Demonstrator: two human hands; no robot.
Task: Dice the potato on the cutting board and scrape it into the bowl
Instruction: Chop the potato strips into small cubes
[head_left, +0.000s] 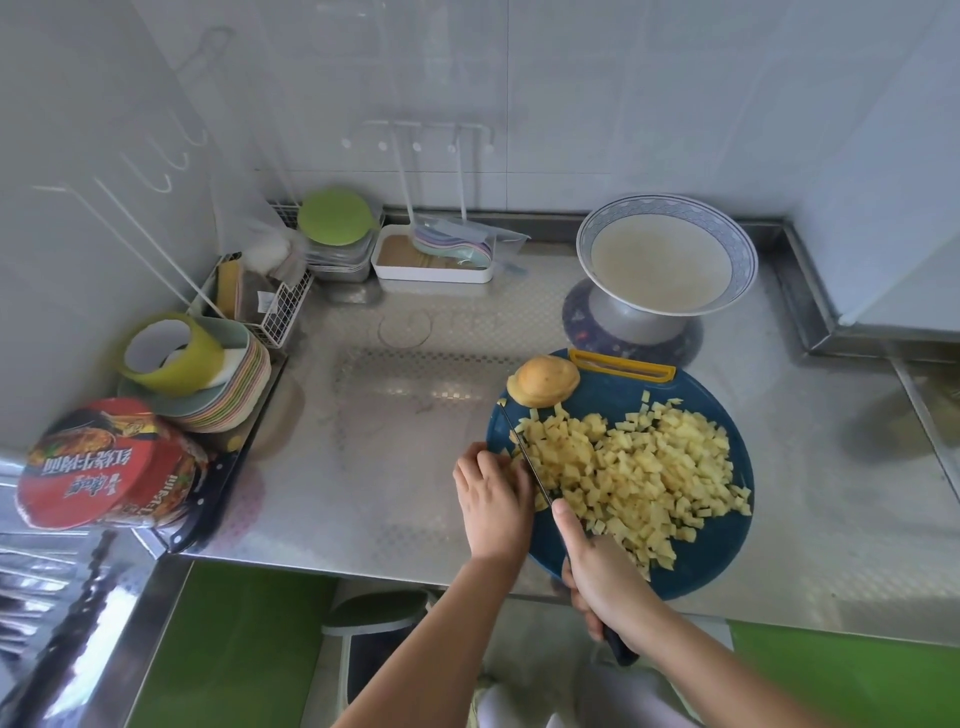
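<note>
A round blue cutting board (722, 551) lies on the steel counter, covered with a heap of diced potato (644, 467). An uncut potato piece (543, 380) with skin sits at the board's far left edge. My right hand (605, 577) grips a dark-handled knife (524, 452), its blade edge-down at the left of the heap. My left hand (491, 496) presses on potato strips right beside the blade, mostly hiding them. The blue-rimmed bowl (667, 208) stands behind the board, with nothing in it.
At the left are stacked plates (228, 400) with a yellow-green cup, a red instant-noodle bowl (104, 462), a wire rack and a white tray (431, 260) with cutlery. A raised steel ledge (810, 291) borders the counter at right. The counter's front edge runs just under the board.
</note>
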